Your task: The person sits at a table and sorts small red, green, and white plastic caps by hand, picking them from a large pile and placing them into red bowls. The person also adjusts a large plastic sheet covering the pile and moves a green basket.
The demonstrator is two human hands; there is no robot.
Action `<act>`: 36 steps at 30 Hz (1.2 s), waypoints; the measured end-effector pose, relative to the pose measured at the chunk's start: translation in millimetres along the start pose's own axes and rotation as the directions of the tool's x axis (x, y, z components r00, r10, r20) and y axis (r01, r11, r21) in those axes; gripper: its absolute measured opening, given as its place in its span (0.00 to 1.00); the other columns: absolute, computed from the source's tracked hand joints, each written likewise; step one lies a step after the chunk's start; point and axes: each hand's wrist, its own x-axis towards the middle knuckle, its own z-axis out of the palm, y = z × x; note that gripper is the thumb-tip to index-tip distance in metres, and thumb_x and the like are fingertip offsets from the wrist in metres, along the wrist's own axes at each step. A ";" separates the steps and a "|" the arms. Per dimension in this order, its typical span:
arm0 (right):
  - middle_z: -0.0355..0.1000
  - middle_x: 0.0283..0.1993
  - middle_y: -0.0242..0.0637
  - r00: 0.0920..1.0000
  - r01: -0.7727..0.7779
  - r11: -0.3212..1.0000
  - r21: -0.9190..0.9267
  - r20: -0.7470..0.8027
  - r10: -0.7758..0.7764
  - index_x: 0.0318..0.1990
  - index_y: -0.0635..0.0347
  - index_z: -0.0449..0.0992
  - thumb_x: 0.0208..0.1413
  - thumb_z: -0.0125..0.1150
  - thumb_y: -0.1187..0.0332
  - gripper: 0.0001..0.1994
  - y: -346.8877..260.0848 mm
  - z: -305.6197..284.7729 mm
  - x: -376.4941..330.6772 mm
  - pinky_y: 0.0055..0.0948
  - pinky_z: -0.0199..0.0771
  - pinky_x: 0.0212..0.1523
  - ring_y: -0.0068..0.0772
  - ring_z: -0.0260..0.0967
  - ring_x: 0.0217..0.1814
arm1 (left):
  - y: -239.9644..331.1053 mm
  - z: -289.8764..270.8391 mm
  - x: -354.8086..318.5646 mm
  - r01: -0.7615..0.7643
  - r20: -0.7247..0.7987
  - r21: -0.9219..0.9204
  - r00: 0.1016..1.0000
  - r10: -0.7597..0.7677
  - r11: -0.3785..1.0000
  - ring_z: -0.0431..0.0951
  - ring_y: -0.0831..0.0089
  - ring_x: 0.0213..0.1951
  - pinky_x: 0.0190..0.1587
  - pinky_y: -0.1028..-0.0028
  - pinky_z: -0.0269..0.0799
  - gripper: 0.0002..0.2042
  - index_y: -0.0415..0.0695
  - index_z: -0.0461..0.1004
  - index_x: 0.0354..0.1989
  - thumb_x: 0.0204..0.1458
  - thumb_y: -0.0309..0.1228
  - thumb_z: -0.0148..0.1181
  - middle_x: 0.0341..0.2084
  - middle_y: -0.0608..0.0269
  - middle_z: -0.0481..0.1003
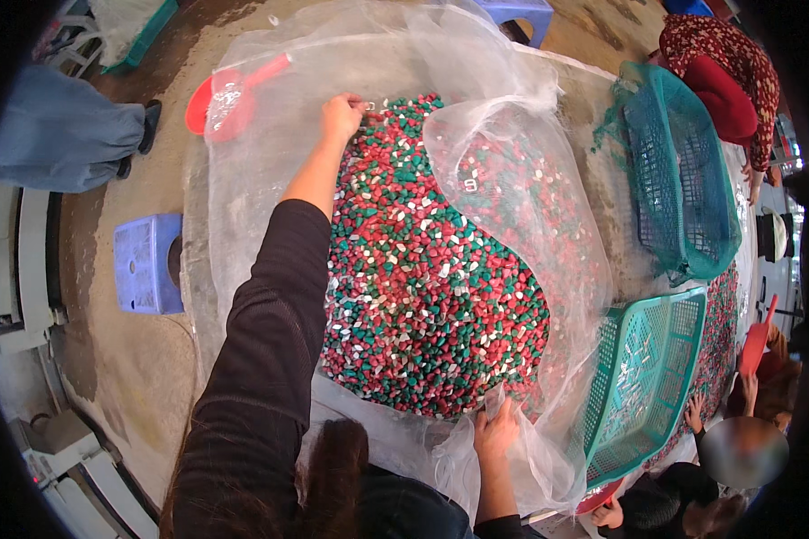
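Note:
A wide heap of small red, green and white pieces [431,269] lies on sheer whitish netting [261,180]. A loose fold of the netting [521,189] covers the heap's right side. My left hand [342,117] reaches to the far left edge of the heap, its fingers pinched together. Beside those fingertips shows a small white piece; what they hold is not clear. Close to me, at the heap's near edge, my right hand [497,429] is closed on gathered netting.
A red scoop [234,99] lies at the far left, near a purple stool [148,263]. Two green baskets [643,377] [679,171] stand to the right. A person in blue trousers [63,126] stands left; other people [724,81] work along the right.

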 end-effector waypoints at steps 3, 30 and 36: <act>0.66 0.26 0.51 1.000 -0.011 1.000 0.025 0.009 0.011 0.33 0.63 0.61 0.35 0.56 0.69 0.16 4.6 3.6 -2.2 0.48 0.64 0.27 0.57 0.65 0.27 | 11.6 12.3 9.0 0.203 -0.014 0.182 0.979 -0.204 0.962 0.76 0.65 0.38 0.39 0.67 0.70 0.16 0.48 0.76 0.35 0.38 0.41 0.64 0.33 0.59 0.76; 0.70 0.28 0.52 0.986 -0.081 0.997 0.012 0.146 0.078 0.41 0.63 0.59 0.41 0.56 0.65 0.20 -8.8 -15.4 6.1 0.47 0.69 0.27 0.56 0.69 0.26 | 127.1 35.9 -126.1 -0.518 0.262 -0.219 0.785 0.561 0.827 0.75 0.55 0.35 0.39 0.64 0.70 0.10 0.43 0.76 0.31 0.37 0.30 0.61 0.29 0.51 0.75; 0.70 0.25 0.51 0.987 -0.081 0.996 -0.035 0.138 0.085 0.45 0.63 0.59 0.41 0.56 0.63 0.23 -2.5 -7.2 6.4 0.48 0.69 0.29 0.55 0.69 0.26 | 117.4 36.5 -145.8 -0.429 0.244 -0.105 0.863 0.441 0.897 0.76 0.57 0.29 0.35 0.63 0.71 0.06 0.41 0.76 0.22 0.34 0.28 0.63 0.21 0.51 0.75</act>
